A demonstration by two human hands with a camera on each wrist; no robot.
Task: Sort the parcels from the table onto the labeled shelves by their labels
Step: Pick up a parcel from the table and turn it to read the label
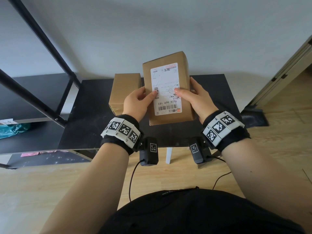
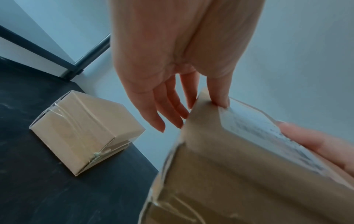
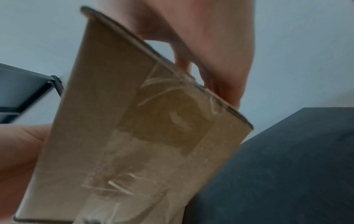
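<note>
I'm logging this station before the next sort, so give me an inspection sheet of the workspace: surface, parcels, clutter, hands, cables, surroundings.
Surface: black table, top scuffed and dusty.
Job's things: labeled box held up above the table, white shipping label facing the camera; second cardboard box lies on the table to its left, taped, no label visible.
Clutter: nothing seen on the table besides the second box.
Hands: left hand and right hand grip the labeled box by its sides, thumbs on the label.
Cables: dark cables hang from the wrist cameras toward the body.
Surroundings: black shelf unit on the left, holding a teal bag; wooden floor; white wall; door frame on the right.
</note>
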